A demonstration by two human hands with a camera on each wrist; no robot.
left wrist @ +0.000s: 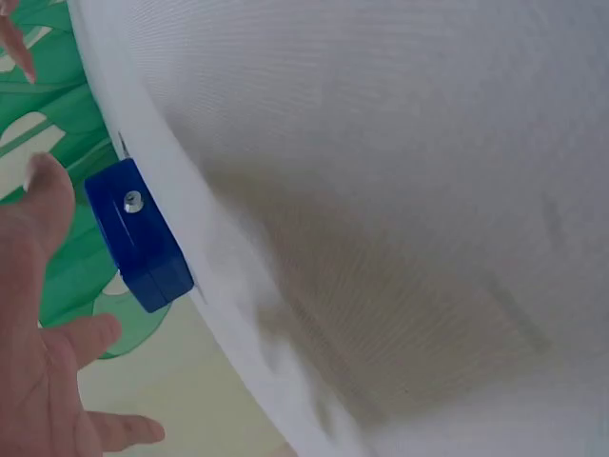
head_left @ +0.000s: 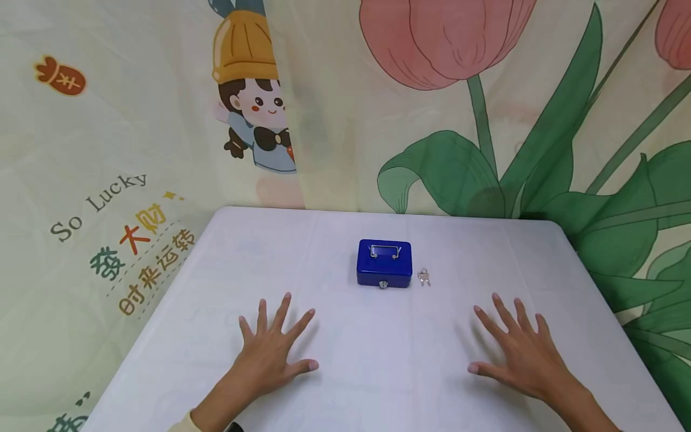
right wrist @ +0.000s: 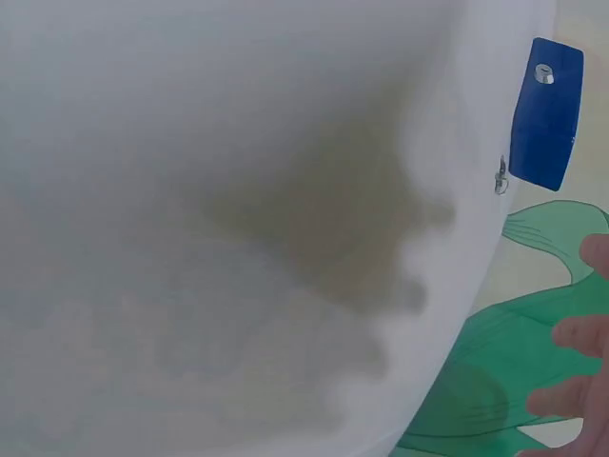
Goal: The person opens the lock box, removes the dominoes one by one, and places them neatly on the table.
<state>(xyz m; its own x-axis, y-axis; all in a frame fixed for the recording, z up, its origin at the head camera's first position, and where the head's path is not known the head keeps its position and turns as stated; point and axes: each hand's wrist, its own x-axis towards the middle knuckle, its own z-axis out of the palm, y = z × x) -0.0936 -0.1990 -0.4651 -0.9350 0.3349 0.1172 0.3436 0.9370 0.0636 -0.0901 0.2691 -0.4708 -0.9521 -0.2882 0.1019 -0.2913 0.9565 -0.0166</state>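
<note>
A small blue cash box [head_left: 384,264] with a folded metal handle on its lid stands closed on the white table, its silver lock [head_left: 383,284] facing me. Two small keys [head_left: 424,277] on a ring lie just right of it. My left hand [head_left: 270,357] is held over the table at the front left, fingers spread and holding nothing. Over the front right, my right hand [head_left: 523,357] is spread the same way, also holding nothing. Both hands are apart from the box. The left wrist view shows the box [left wrist: 141,236] beyond the left thumb and fingers.
The white tabletop [head_left: 378,372] has rounded far corners. Behind it and to the left and right hangs a printed cloth [head_left: 329,108] with tulips, a cartoon child and lettering. Each hand casts a shadow on the table.
</note>
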